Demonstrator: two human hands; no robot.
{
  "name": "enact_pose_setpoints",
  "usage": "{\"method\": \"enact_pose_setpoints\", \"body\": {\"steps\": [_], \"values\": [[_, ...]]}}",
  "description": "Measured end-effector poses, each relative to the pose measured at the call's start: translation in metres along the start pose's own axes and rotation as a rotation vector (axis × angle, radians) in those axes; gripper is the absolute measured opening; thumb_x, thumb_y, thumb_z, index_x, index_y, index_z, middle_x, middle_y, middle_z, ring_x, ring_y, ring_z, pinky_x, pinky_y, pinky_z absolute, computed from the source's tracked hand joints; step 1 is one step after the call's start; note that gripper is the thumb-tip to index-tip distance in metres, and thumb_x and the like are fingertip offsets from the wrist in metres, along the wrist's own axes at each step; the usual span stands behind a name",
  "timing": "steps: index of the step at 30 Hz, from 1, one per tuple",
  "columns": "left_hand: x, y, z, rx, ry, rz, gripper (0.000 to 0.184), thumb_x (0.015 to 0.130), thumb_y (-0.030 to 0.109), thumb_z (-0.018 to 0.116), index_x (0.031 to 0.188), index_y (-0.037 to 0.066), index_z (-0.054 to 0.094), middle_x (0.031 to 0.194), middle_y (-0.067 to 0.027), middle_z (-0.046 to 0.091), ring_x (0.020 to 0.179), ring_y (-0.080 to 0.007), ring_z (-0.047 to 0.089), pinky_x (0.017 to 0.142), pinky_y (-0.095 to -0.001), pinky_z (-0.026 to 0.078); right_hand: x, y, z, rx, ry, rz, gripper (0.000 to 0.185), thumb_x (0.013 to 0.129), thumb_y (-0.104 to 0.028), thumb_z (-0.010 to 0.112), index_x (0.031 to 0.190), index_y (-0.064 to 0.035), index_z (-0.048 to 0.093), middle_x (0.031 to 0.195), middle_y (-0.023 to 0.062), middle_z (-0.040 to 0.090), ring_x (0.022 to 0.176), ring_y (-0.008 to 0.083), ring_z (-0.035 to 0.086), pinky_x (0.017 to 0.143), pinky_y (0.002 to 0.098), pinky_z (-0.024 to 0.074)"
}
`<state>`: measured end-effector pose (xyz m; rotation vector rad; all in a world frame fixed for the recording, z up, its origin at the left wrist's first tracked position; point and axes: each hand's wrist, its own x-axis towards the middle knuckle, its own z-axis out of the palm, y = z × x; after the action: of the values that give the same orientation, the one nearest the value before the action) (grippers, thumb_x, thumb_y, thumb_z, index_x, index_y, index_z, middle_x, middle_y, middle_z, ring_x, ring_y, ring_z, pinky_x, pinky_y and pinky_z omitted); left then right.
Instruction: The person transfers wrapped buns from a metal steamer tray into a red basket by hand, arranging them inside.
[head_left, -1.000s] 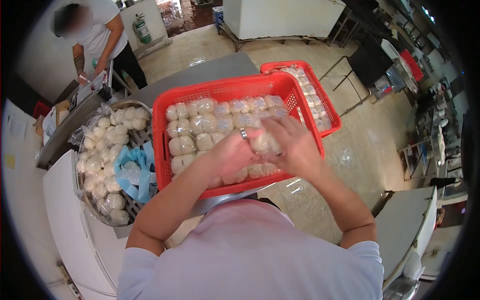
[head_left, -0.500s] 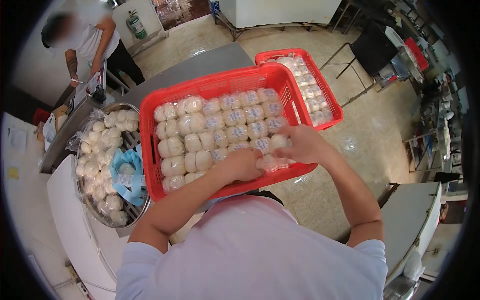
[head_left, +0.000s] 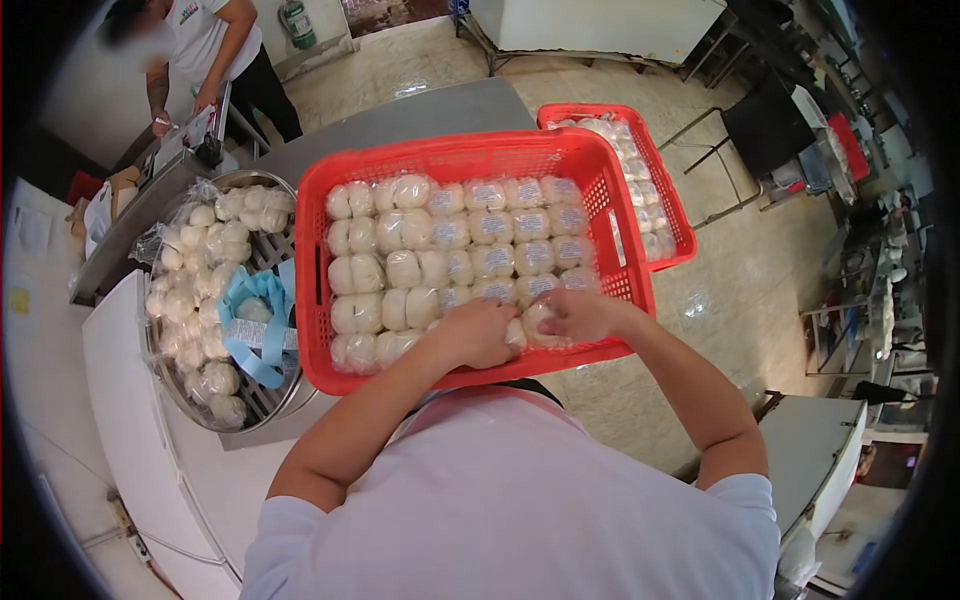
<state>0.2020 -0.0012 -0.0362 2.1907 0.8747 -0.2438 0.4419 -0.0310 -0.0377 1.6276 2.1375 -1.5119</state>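
A red plastic crate (head_left: 470, 150) holds rows of round white buns (head_left: 405, 225) wrapped in clear plastic, many with printed labels. At the crate's near right corner, a wrapped pack of buns (head_left: 541, 328) sits between my two hands. My right hand (head_left: 588, 316) grips the pack from the right with curled fingers. From the left, my left hand (head_left: 480, 333) is closed at the pack's other end, its fingertips partly hidden. Both forearms reach over the crate's near rim.
Left of the crate, a round metal tray (head_left: 235, 432) holds more bagged buns and blue ribbon-like strips (head_left: 245, 325). A second red crate (head_left: 672, 195) of packs stands behind right. A grey table (head_left: 440, 112) lies beneath. At the far left, a person (head_left: 215, 45) writes.
My right hand has moved down and left, bringing the bun pack into the near right corner beside my left hand. The view has shifted slightly.
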Motion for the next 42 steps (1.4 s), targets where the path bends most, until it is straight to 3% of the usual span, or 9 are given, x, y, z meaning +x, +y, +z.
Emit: {"method": "enact_pose_setpoints", "body": {"steps": [4, 10, 13, 18, 25, 28, 32, 36, 42], "values": [[-0.004, 0.000, -0.004, 0.045, -0.060, 0.014, 0.062, 0.088, 0.036, 0.078, 0.138, 0.003, 0.061, 0.134, -0.0249, 0.064, 0.122, -0.0409, 0.063, 0.106, -0.0471, 0.050, -0.001, -0.011, 0.009, -0.200, 0.047, 0.163, 0.055, 0.099, -0.031, 0.069, 0.143, -0.0003, 0.057, 0.134, 0.0285, 0.064, 0.126, 0.0397, 0.063, 0.107, 0.0461, 0.0481], [-0.027, -0.001, -0.030, -0.596, -0.055, 0.022, 0.053, 0.084, 0.025, 0.081, 0.129, 0.002, 0.064, 0.126, -0.0233, 0.068, 0.122, -0.0410, 0.063, 0.104, -0.0472, 0.052, -0.008, -0.004, 0.012, -0.137, 0.111, 0.172, 0.053, 0.099, -0.029, 0.068, 0.142, 0.0000, 0.058, 0.130, 0.0275, 0.067, 0.123, 0.0422, 0.063, 0.106, 0.0465, 0.0487], [-0.023, -0.007, -0.024, -0.429, -0.015, 0.082, 0.056, 0.086, 0.029, 0.079, 0.132, 0.002, 0.062, 0.130, -0.0225, 0.066, 0.124, -0.0395, 0.062, 0.104, -0.0474, 0.052, -0.006, 0.007, 0.012, -0.111, 0.153, -0.013, 0.049, 0.099, -0.029, 0.068, 0.136, 0.0020, 0.061, 0.125, 0.0294, 0.068, 0.120, 0.0431, 0.065, 0.104, 0.0477, 0.0495], [-0.014, -0.004, -0.002, -0.014, 0.018, -0.002, 0.068, 0.089, 0.041, 0.076, 0.142, 0.003, 0.055, 0.140, -0.0229, 0.060, 0.131, -0.0386, 0.058, 0.108, -0.0493, 0.050, 0.003, 0.002, 0.018, -0.076, 0.113, 0.072, 0.052, 0.100, -0.037, 0.065, 0.130, 0.0053, 0.063, 0.121, 0.0327, 0.069, 0.115, 0.0447, 0.067, 0.100, 0.0484, 0.0515], [-0.005, -0.009, -0.003, -0.045, -0.069, -0.027, 0.071, 0.091, 0.046, 0.075, 0.144, 0.003, 0.055, 0.140, -0.0259, 0.060, 0.132, -0.0408, 0.058, 0.109, -0.0497, 0.048, 0.008, -0.019, 0.016, -0.120, 0.064, 0.232, 0.075, 0.095, -0.060, 0.066, 0.130, 0.0063, 0.063, 0.118, 0.0316, 0.071, 0.113, 0.0450, 0.069, 0.097, 0.0479, 0.0537], [-0.001, -0.027, -0.003, -0.184, -0.120, 0.017, 0.070, 0.090, 0.048, 0.075, 0.141, 0.003, 0.059, 0.135, -0.0266, 0.064, 0.128, -0.0422, 0.062, 0.106, -0.0506, 0.050, 0.009, -0.022, 0.022, -0.177, 0.167, 0.259, 0.078, 0.089, -0.059, 0.073, 0.131, 0.0062, 0.064, 0.120, 0.0307, 0.071, 0.113, 0.0439, 0.069, 0.098, 0.0465, 0.0537], [-0.020, -0.014, -0.005, -0.059, -0.004, -0.050, 0.067, 0.089, 0.048, 0.077, 0.135, 0.001, 0.063, 0.127, -0.0244, 0.069, 0.121, -0.0402, 0.066, 0.102, -0.0504, 0.053, 0.012, -0.006, 0.026, -0.123, 0.175, 0.193, 0.072, 0.086, -0.043, 0.081, 0.134, 0.0061, 0.063, 0.120, 0.0313, 0.071, 0.115, 0.0420, 0.069, 0.099, 0.0449, 0.0536], [-0.018, -0.015, 0.001, -0.017, 0.012, -0.010, 0.066, 0.088, 0.049, 0.078, 0.132, 0.001, 0.064, 0.126, -0.0243, 0.068, 0.119, -0.0406, 0.066, 0.101, -0.0500, 0.053, -0.002, -0.046, 0.022, 0.057, 0.180, 0.271, 0.068, 0.093, -0.042, 0.076, 0.138, 0.0064, 0.060, 0.119, 0.0292, 0.070, 0.108, 0.0400, 0.069, 0.095, 0.0466, 0.0538], [-0.061, -0.027, 0.000, -0.157, 0.541, 0.118, 0.053, 0.089, 0.035, 0.079, 0.128, 0.001, 0.066, 0.126, -0.0214, 0.068, 0.118, -0.0387, 0.066, 0.100, -0.0480, 0.054, 0.008, -0.049, 0.033, -0.221, 0.249, 0.340, 0.077, 0.097, -0.050, 0.069, 0.145, 0.0071, 0.051, 0.134, 0.0383, 0.058, 0.122, 0.0482, 0.062, 0.104, 0.0524, 0.0487]]}}
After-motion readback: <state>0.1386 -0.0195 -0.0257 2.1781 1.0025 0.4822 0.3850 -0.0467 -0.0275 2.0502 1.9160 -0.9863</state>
